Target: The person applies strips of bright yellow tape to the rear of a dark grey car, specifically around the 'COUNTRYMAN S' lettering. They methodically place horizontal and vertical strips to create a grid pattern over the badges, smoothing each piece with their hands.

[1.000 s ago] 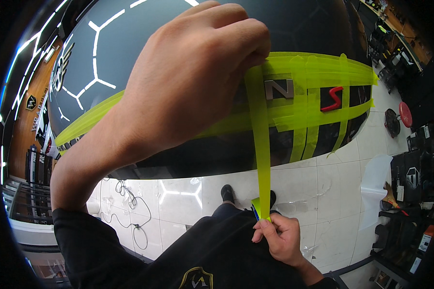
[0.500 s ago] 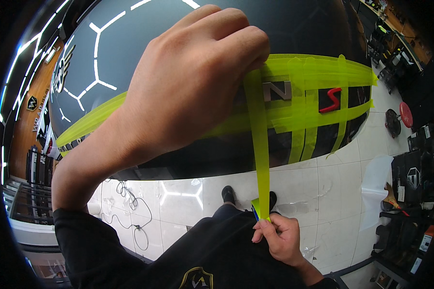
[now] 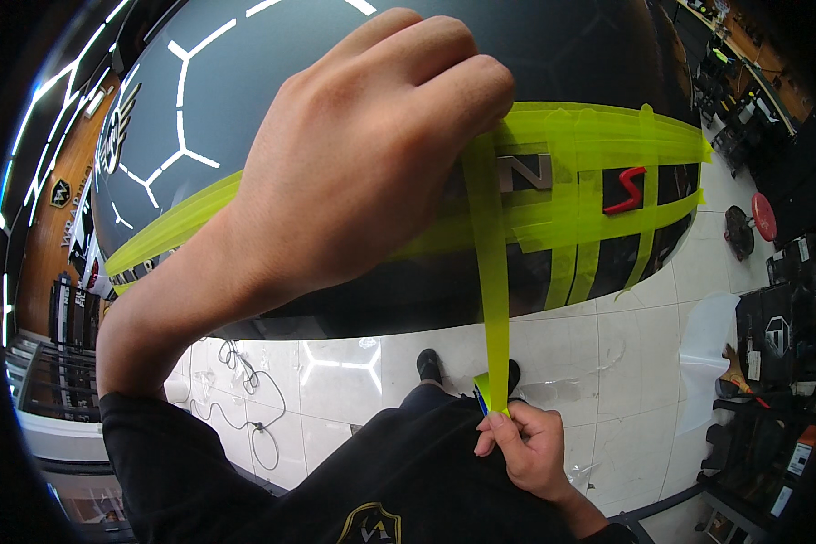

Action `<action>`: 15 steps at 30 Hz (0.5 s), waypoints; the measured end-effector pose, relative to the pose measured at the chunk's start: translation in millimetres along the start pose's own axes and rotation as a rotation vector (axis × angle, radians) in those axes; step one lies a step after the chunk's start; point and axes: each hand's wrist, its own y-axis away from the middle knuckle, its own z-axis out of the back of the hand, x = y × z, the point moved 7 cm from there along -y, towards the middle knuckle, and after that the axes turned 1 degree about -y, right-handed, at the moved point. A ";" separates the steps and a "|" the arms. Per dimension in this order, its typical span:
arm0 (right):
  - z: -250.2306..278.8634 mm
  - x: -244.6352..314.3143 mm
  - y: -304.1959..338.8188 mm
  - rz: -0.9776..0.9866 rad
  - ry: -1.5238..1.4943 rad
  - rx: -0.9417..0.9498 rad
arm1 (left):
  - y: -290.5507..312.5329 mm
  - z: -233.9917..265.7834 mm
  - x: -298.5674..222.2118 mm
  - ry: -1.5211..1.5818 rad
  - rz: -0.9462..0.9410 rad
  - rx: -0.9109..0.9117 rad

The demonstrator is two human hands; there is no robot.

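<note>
My left hand [image 3: 358, 159] is closed over the dark glossy car panel [image 3: 272, 82], its fingertips mostly hidden behind the knuckles. From under it a strip of yellow-green masking tape [image 3: 492, 272] runs taut down to my right hand [image 3: 528, 444]. There, thumb and fingers pinch the strip beside the tape roll [image 3: 482, 390], which is partly hidden. Layers of the same tape [image 3: 607, 136] surround a silver raised letter [image 3: 524, 171] and a red raised letter [image 3: 624, 189] on the panel. The strip passes just left of the silver letter.
A winged emblem [image 3: 121, 131] sits on the panel's far left. Below the panel, a cable [image 3: 258, 408] lies on the tiled floor [image 3: 553, 349] near my shoes. A red round stool [image 3: 763, 220], black cases [image 3: 775, 331] and a brush [image 3: 733, 363] are on the right.
My left hand has shifted very slightly to the right along with the top of the strip. My right hand stays almost where it was, still pinching the tape.
</note>
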 end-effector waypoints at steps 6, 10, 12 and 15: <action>-2.9 3.4 0.8 -0.048 -0.005 0.009 | 11.5 -3.6 7.3 0.041 -0.004 -0.089; -2.7 2.7 1.2 -0.051 -0.014 0.005 | 5.3 -2.6 6.4 0.052 0.024 -0.002; -2.9 2.6 0.9 -0.052 -0.007 0.006 | 7.8 -5.3 10.3 0.065 0.025 -0.014; -3.9 2.4 0.3 -0.057 -0.005 0.011 | 5.3 -1.5 5.1 0.041 0.029 -0.001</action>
